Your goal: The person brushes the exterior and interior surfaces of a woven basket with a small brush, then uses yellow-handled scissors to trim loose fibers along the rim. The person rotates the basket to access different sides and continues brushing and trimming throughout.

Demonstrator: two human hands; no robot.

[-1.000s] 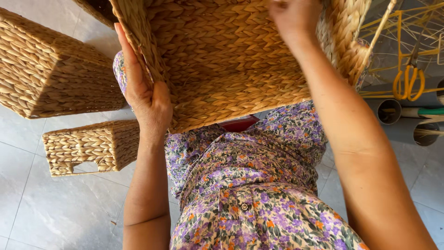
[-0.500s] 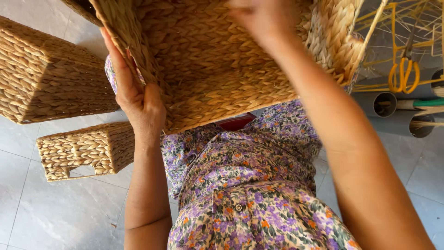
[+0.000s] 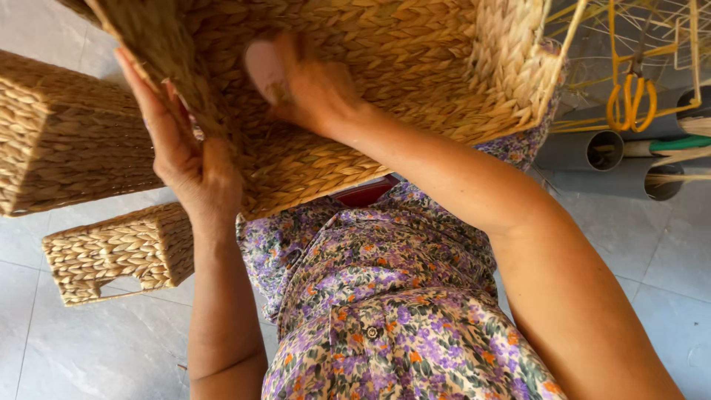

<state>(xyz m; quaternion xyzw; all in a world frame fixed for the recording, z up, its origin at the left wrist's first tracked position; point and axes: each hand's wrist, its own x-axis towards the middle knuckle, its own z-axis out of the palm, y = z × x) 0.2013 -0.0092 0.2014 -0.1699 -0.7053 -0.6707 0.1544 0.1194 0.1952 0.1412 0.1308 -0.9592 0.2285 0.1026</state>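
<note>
The right hand (image 3: 300, 85) lies inside the basket (image 3: 415, 81), its fingers bent and pressed against the woven floor near the top middle of the frame; whether they pinch anything I cannot tell. The left hand (image 3: 189, 159) is flat and open, fingers stretched up along the basket's outer left wall, palm against the weave, steadying it. The basket itself fills the upper middle of the frame, tilted over the lap, its braided straw sides pale gold, a thin wire rim showing at its right edge. Below it spreads a dress (image 3: 392, 311) in purple and orange flowers. At the upper left stands a big box (image 3: 67, 141) of the same weave on the tiled floor (image 3: 96, 355), and just beneath it a small box (image 3: 111, 255) with a cut handle slot. At the upper right, orange scissors (image 3: 631, 102) hang on yellow wire frames (image 3: 666, 30), with grey pipes (image 3: 585, 152) lying below them.
</note>
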